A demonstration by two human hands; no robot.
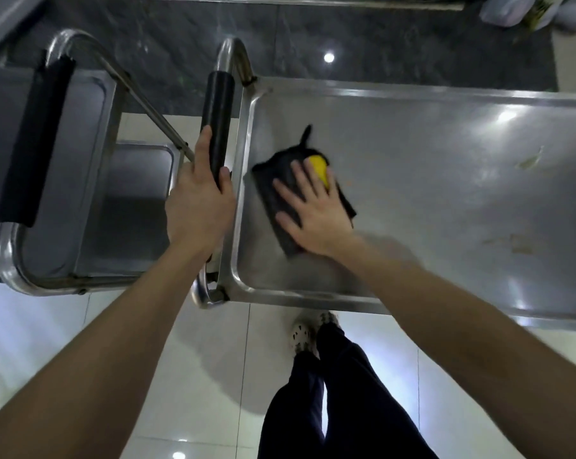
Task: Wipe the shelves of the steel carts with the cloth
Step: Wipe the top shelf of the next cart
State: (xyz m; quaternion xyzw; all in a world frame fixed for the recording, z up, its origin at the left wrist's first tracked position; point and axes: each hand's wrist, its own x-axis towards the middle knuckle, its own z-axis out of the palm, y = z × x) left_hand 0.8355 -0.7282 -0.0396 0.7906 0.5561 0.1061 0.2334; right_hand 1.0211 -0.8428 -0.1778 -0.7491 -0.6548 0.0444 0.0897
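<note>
A dark cloth (pixel 273 190) with a yellow patch (pixel 319 167) lies on the top shelf (pixel 445 193) of the right steel cart, near its left end. My right hand (pixel 313 213) presses flat on the cloth with fingers spread. My left hand (pixel 200 200) grips the black padded handle (pixel 217 127) of that cart. Smears and a scrap (pixel 532 159) mark the shelf further right.
A second steel cart (pixel 91 180) with a black padded handle (pixel 36 144) stands close on the left, its lower shelf visible. My legs and shoes (pixel 308 332) are on the glossy white tiles below. Bags (pixel 528 9) sit on the dark floor at top right.
</note>
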